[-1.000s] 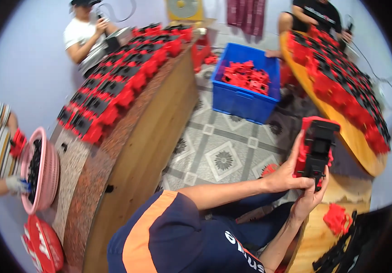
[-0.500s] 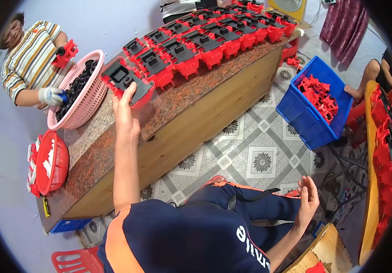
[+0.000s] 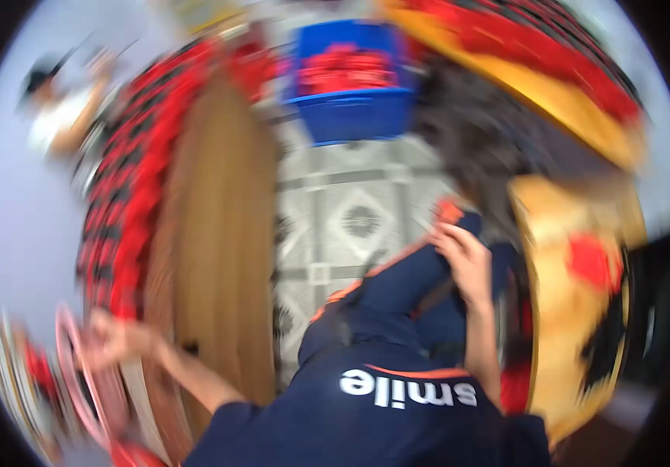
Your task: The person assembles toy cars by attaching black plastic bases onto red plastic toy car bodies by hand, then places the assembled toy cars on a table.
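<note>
The whole view is smeared by motion. My left hand [image 3: 115,340] reaches out at the lower left, between the near end of the row of red-and-black plastic housings [image 3: 129,171] and the pink basket [image 3: 70,342]. Its fingers are too blurred to read, and no housing shows clearly in it. My right hand [image 3: 463,261] hovers over my dark trouser leg, fingers loosely bent and apart, with nothing visible in it. An orange-red patch [image 3: 449,208] shows just beyond its fingertips; I cannot make out what it is.
A blue crate [image 3: 354,113] of red plastic parts [image 3: 347,70] stands on the tiled floor ahead. Rows of red-and-black pieces line a yellow bench [image 3: 537,93] at far right. A wooden surface [image 3: 557,311] at right carries a red piece [image 3: 593,263]. Two people are at left.
My view has swung right, toward the crate and the right-hand bench. My left hand, earlier holding a red-and-black housing, no longer visibly has it. My right hand has moved over my leg.
</note>
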A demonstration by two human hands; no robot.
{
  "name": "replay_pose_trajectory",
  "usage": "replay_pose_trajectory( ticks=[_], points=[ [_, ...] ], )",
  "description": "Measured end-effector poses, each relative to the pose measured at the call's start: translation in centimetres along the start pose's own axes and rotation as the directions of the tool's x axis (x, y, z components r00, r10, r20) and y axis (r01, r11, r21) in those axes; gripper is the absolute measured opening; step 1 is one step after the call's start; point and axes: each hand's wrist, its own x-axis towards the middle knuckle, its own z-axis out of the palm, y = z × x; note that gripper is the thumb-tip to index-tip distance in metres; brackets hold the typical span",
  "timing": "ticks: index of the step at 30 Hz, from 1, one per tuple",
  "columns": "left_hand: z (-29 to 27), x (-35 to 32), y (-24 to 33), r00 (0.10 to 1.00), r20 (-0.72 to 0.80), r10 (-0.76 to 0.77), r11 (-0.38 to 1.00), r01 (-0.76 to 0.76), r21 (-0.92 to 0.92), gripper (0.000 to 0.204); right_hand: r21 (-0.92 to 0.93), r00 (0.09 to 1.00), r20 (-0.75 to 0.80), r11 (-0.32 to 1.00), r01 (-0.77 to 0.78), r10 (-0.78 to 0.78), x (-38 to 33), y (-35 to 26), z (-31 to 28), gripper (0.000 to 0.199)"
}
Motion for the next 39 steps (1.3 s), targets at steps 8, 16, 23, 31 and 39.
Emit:
replay_pose_trajectory(
  ticks=[8, 16, 23, 31, 39],
  points=[
    [-4.4, -13.7, 38.8, 0.295, 0.689, 0.662, 0.210, 0.809, -0.549, 0.045, -0.408, 0.860, -0.359, 0.890, 0.204, -0.362, -7.2, 0.4, -6.0, 0.024],
    [-14.4, -20.7, 59.3, 0.069, 0.170, 0.983, -0.018, 0.959, -0.283, 0.069, -0.859, 0.267, -0.444, 0.322, -0.397, -0.855, -6.3, -5.4, -23.2, 0.036],
    [-14.6, -18.6, 58.0, 0.191, 0.227, 0.955, -0.025, 0.814, -0.581, 0.101, -0.962, 0.778, -0.264, 0.099, -0.255, -0.570, -8.1, -5.8, -26.6, 0.018],
    [-17.3, -15.1, 55.5, -0.011, -0.100, 0.995, -0.057, 0.757, -0.651, 0.113, -0.836, 0.623, -0.412, 0.548, 0.031, -0.665, -10.5, -9.6, -22.1, 0.027],
    [-12.2, -21.3, 50.1, -0.358, -0.156, 0.921, 0.262, 0.271, 0.926, 0.100, -0.542, 0.278, -0.750, 0.317, -0.779, -0.600, -15.2, -8.9, -36.6, 0.024]
  ],
)
